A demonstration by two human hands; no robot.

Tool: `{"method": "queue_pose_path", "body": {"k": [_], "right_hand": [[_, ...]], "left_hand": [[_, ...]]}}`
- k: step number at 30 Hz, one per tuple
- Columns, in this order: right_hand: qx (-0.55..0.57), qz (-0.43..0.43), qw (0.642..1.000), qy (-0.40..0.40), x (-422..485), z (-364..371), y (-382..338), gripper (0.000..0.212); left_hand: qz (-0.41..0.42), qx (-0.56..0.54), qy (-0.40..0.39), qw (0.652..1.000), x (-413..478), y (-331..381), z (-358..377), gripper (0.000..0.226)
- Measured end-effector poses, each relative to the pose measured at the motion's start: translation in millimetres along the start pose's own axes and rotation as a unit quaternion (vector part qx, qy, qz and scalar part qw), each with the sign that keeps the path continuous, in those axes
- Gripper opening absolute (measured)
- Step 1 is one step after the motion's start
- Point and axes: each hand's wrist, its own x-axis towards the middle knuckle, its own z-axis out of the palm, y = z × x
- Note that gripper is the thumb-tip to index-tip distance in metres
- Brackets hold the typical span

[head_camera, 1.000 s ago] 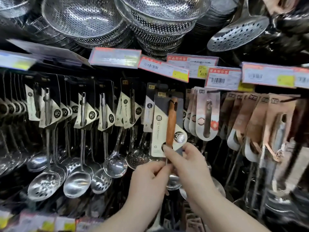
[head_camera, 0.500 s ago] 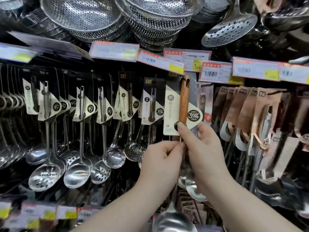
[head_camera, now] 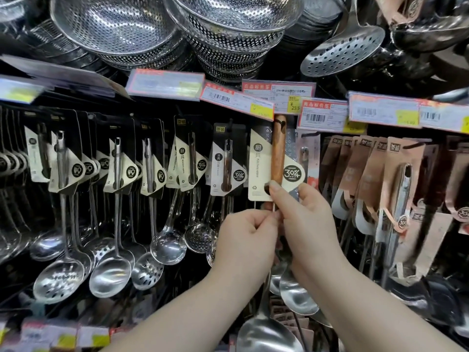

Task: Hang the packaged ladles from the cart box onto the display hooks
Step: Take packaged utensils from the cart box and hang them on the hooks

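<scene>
I hold a packaged ladle (head_camera: pixel 278 158) with a wooden handle and a cream-and-grey card upright in front of the display. Its handle top reaches the price tags. My right hand (head_camera: pixel 304 219) pinches the bottom of the wooden handle and the card. My left hand (head_camera: pixel 247 233) grips the thin metal shaft just below, fingers closed. The ladle's steel bowl (head_camera: pixel 269 334) hangs low between my forearms. The hook behind the card is hidden. Packaged ladles (head_camera: pixel 227 163) hang on hooks to the left.
Rows of carded ladles and skimmers (head_camera: pixel 61 278) fill the hooks at left. Pink-carded utensils (head_camera: pixel 398 179) hang at right. Price tags (head_camera: pixel 279 97) line the shelf edge above, under stacked steel colanders (head_camera: pixel 114 26) and a large skimmer (head_camera: pixel 342 54).
Both hands have lifted the packaged ladle up and to the right, from low in front of the hanging cards to just under the price tags. The view has moved closer.
</scene>
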Motion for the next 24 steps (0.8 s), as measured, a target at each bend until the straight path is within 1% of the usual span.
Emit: {"method": "queue_pose_path", "body": {"k": [3, 6, 7, 9, 10, 13, 17, 22, 24], "right_hand": [[-0.006, 0.001, 1.0, 0.0, -2, 0, 1, 0.006], [-0.003, -0.004, 1.0, -0.001, 4, 2, -3, 0.003], [0.004, 0.001, 1.0, 0.001, 8, 3, -5, 0.007], [0.013, 0.017, 1.0, 0.005, 15, 4, -5, 0.025], [0.011, 0.025, 1.0, 0.009, 17, 4, -4, 0.027], [0.0, 0.029, 0.999, 0.014, 18, 3, 3, 0.017], [-0.049, 0.026, 0.998, 0.011, 24, -1, 15, 0.009], [-0.117, 0.049, 0.992, 0.025, 47, 0, 34, 0.02], [-0.135, 0.052, 0.989, 0.031, 59, -1, 42, 0.016]], "left_hand": [[-0.012, -0.004, -0.004, 1.0, -3, -2, 1, 0.039], [-0.007, -0.008, 0.022, 1.0, 3, 2, 0, 0.043], [-0.005, -0.007, 0.028, 1.0, 6, 5, 1, 0.043], [-0.008, -0.013, 0.029, 0.999, 11, 7, 2, 0.044], [-0.018, -0.02, 0.028, 0.999, 12, 6, 3, 0.045], [-0.051, -0.023, 0.024, 0.998, 13, -2, 3, 0.047], [-0.083, 0.036, 0.022, 0.996, 23, -15, 3, 0.04], [-0.08, 0.167, 0.026, 0.982, 42, -32, -4, 0.027], [-0.095, 0.182, 0.04, 0.978, 48, -40, -10, 0.019]]}}
